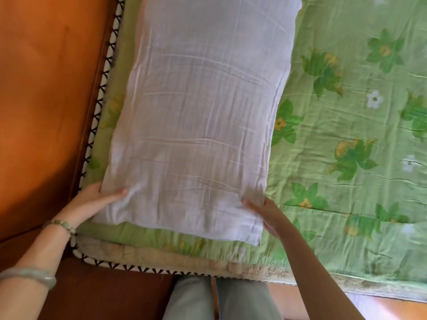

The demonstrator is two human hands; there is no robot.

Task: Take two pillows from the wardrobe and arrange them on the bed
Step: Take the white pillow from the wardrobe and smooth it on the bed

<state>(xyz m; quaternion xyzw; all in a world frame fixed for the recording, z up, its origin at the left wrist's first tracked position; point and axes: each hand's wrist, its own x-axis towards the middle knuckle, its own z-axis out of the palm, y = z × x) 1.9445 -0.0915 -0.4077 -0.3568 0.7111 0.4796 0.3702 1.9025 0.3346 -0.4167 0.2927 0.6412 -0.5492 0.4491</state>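
Note:
A long white pillow point(198, 116) lies flat on the bed point(346, 135), along its left side beside the wooden headboard. The bed is covered by a green sheet with a flower print. My left hand point(97, 199) grips the pillow's near left corner, thumb on top. At the near right corner my right hand point(261, 211) holds the edge, fingers tucked under the fabric. Only one pillow is in view; the wardrobe is out of sight.
An orange-brown wooden headboard point(50, 93) runs along the left. The mattress edge with black-and-white trim point(101, 88) borders it and continues along the near side. My legs in light trousers point(215, 299) stand against the near edge. Bare sheet spreads to the right of the pillow.

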